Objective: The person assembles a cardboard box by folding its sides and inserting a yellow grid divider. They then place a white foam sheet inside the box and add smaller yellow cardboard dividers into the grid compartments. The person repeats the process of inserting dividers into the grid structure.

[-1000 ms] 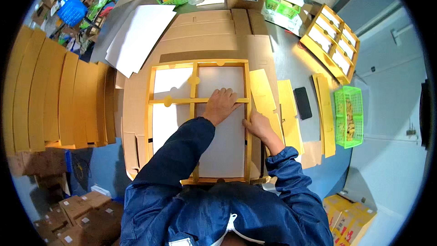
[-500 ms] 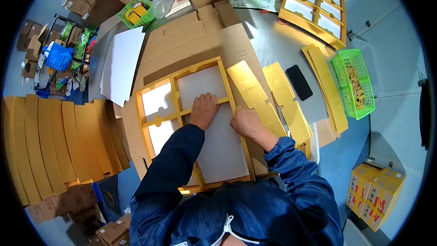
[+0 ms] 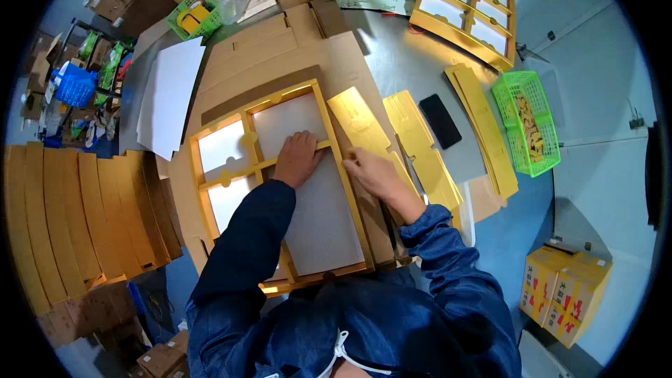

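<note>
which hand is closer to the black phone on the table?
Right. The right hand rests at the yellow frame's right edge, apart from the black phone, which lies up and to its right. The left hand lies flat inside the frame, farther away.

Matt yellow cardboard window frame (image 3: 276,168) – translucent, finely textured white plastic panel (image 3: 318,217); at 2 o'clock, dull brushed-metal tabletop (image 3: 413,63).
</note>
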A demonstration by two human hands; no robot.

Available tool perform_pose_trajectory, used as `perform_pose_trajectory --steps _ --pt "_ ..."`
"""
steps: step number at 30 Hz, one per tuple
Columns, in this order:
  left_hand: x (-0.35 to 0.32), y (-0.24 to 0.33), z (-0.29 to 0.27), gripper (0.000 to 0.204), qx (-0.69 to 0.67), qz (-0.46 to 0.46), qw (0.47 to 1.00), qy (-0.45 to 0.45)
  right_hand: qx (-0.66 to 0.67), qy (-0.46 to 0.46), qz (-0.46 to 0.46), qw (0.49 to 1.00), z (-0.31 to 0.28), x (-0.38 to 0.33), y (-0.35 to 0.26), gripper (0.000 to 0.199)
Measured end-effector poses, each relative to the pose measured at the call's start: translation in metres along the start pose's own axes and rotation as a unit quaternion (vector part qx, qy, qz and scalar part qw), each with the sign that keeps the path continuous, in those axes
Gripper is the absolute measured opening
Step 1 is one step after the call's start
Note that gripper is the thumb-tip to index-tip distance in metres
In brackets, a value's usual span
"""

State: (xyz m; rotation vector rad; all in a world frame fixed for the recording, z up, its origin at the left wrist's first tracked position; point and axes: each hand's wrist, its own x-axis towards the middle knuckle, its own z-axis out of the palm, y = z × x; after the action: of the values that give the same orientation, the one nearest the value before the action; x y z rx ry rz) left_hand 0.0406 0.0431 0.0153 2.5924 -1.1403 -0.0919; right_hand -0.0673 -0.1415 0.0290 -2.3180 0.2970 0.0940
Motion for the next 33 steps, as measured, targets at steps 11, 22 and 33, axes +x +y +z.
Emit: perform_pose_trajectory --steps 11,22,33 --pt "-0.082 0.068 -0.025 0.024 -0.251 -0.036 0.951 0.176 -0.182 0.067 0.057 0.979 0.009 -0.075 0.076 0.098" --pt "-0.139 0.089 -0.060 0.039 -0.787 -0.187 0.575 0.122 -0.074 -0.046 -0.194 0.977 -0.083 -0.121 -0.049 0.089" --pt "-0.195 0.106 -0.039 0.034 -0.734 -0.255 0.612 0.147 -0.150 -0.062 -0.206 0.965 0.013 -0.125 -0.128 0.095"
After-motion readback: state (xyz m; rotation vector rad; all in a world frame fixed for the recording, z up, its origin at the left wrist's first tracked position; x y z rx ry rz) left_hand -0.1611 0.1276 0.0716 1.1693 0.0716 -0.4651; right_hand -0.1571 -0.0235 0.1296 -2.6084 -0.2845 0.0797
